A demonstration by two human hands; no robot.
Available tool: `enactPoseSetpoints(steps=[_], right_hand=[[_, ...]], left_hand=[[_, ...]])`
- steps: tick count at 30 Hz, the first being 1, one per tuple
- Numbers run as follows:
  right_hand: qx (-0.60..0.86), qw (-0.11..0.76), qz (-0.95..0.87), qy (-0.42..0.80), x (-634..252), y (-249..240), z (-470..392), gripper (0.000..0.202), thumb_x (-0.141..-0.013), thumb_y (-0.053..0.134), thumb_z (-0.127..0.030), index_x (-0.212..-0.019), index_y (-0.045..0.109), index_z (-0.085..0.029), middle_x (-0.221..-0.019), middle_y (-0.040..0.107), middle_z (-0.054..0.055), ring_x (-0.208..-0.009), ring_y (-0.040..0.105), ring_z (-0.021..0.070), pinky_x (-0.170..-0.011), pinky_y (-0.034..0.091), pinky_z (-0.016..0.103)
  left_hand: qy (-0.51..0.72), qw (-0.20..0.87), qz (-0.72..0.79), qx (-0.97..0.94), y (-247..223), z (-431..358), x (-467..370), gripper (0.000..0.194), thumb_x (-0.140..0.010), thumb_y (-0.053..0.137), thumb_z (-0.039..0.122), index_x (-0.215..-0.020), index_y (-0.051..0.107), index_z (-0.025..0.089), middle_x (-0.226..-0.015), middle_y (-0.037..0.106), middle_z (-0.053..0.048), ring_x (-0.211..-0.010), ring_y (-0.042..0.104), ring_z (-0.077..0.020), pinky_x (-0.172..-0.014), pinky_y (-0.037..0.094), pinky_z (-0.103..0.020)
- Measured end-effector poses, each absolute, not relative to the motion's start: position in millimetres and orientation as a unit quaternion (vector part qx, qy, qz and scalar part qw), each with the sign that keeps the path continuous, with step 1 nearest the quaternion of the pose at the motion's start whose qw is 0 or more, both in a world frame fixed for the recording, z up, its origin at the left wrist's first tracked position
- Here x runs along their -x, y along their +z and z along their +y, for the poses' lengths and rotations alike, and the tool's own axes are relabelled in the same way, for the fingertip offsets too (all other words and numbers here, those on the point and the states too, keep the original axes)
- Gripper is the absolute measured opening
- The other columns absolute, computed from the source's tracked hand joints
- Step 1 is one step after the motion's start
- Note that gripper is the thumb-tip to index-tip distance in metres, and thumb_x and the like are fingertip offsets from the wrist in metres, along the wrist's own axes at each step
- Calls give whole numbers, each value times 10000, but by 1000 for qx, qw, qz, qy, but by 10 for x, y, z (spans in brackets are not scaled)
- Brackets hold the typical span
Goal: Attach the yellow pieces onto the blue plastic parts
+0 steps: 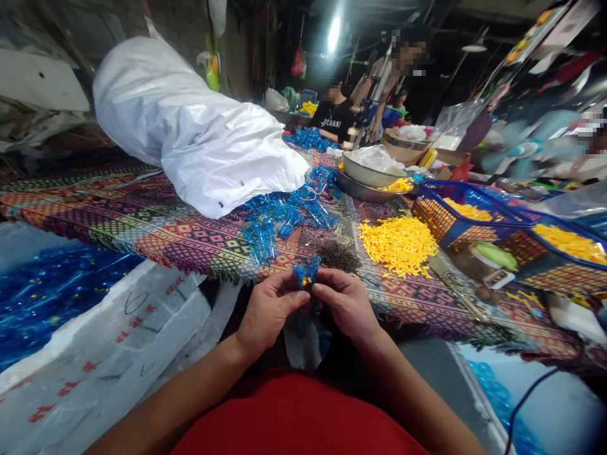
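Observation:
Between my two hands, at the near edge of the patterned cloth [199,246], is a translucent blue plastic piece [306,268] with a small yellow part showing at its lower middle. My left hand [272,306] pinches it from the left, thumb and fingers together. From the right, my right hand [346,300] closes on it with thumb and fingertips. Just beyond lies a pile of small dark brown bits [337,256]. Right of that spreads a heap of small yellow plastic parts [399,245]. More blue translucent pieces [287,215] lie farther back, partly under a white sack.
The big white sack [199,133] lies across the left back of the table. Blue baskets [474,221] with yellow parts and stacked bowls [372,174] stand right. A foam box [95,341] holding blue pieces is at lower left. A co-worker [334,114] sits at the far end.

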State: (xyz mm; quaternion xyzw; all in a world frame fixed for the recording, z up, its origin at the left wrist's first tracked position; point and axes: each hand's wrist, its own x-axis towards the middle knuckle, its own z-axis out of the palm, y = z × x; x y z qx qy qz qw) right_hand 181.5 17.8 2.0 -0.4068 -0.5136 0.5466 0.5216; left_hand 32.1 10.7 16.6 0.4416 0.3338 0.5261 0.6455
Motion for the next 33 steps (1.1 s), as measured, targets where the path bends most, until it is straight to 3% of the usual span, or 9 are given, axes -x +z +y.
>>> enactPoseSetpoints(steps=[4, 7, 11, 15, 21, 27, 33], right_hand=[[455, 516, -552, 471, -1908, 24, 207, 278, -744, 637, -334, -977, 631, -183, -825, 667, 45, -668, 599, 160, -577, 476, 274], [517, 476, -655, 276, -2046, 16, 337, 204, -756, 620, -317, -905, 637, -179, -814, 650, 50, -713, 590, 169, -634, 468, 283], [573, 285, -767, 44, -2114, -22, 577, 142, -804, 549, -257, -864, 640, -167, -834, 620, 80, -762, 579, 188, -663, 439, 283], [584, 121, -802, -24, -2093, -18, 710, 180, -825, 520, -277, -765, 656, -175, -805, 614, 77, -766, 580, 187, -644, 415, 264], [637, 210, -741, -35, -2665, -9, 616, 253, -869, 465, -335, -903, 670, -191, -876, 641, 50, -785, 587, 158, -694, 419, 244], [676, 111, -718, -123, -3099, -240, 401, 201, -838, 508, -291, -828, 681, -189, -911, 631, 84, -875, 545, 211, -767, 399, 284], [662, 162, -724, -109, -3137, -299, 408, 189, -838, 485, -225, -753, 645, -172, -849, 612, 90, -853, 528, 219, -762, 402, 299]], left_hand=[[515, 675, 330, -412, 127, 126, -306, 261, -691, 655, 155, -952, 645, 155, -868, 653, -26, -640, 604, -130, -597, 510, -256], [489, 714, 327, -379, 89, 141, -274, 246, -706, 643, 191, -944, 601, 150, -818, 622, -21, -596, 614, -148, -576, 530, -315], [458, 757, 321, -339, 45, 157, -258, 171, -740, 592, 214, -881, 538, 136, -772, 583, -18, -581, 628, -167, -549, 536, -338], [445, 762, 319, -346, 13, 185, -274, 143, -772, 546, 249, -839, 508, 129, -775, 569, -25, -552, 627, -159, -468, 511, -282], [430, 741, 332, -393, -52, 215, -303, 181, -806, 503, 298, -763, 495, 123, -713, 574, -27, -468, 597, -130, -327, 387, -182], [395, 741, 338, -424, -84, 187, -401, 204, -825, 475, 314, -745, 493, 127, -647, 583, -22, -408, 568, -113, -297, 339, -162], [404, 717, 350, -446, -7, 140, -439, 196, -832, 458, 312, -743, 473, 138, -654, 564, -1, -419, 566, -106, -306, 362, -167]])
